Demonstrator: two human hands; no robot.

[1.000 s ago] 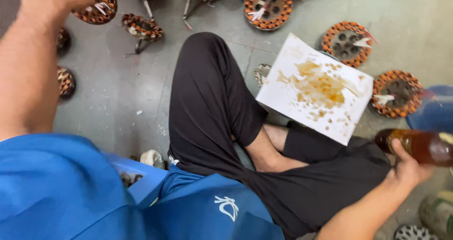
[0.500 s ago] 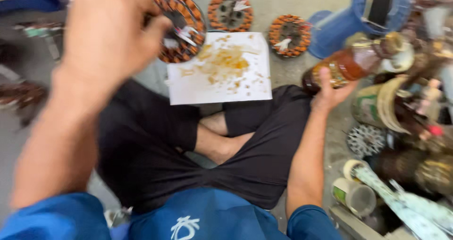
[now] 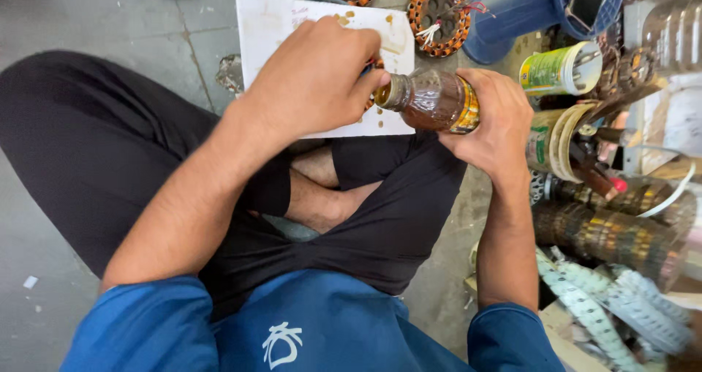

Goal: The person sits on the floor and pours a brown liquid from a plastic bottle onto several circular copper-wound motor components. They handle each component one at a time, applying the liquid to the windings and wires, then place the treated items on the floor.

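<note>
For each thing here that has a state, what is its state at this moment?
bottle: tilted on its side, partly filled with brown liquid, held.
right hand: gripping the bottle's body.
left hand: fingers at the bottle's neck; whether a cap is on, I cannot tell.
white sheet: flat on the floor, stained with brown spots.
green-and-white cup: lying on its side.

Yellow-labelled brown bottle (image 3: pixel 435 100); green-white labelled tub (image 3: pixel 557 69) beside it.

Grey tiled concrete floor (image 3: pixel 110 21) with visible joints, small white scrap (image 3: pixel 29 282) lower left, cluttered parts pile (image 3: pixel 621 226) along right, even light
</note>
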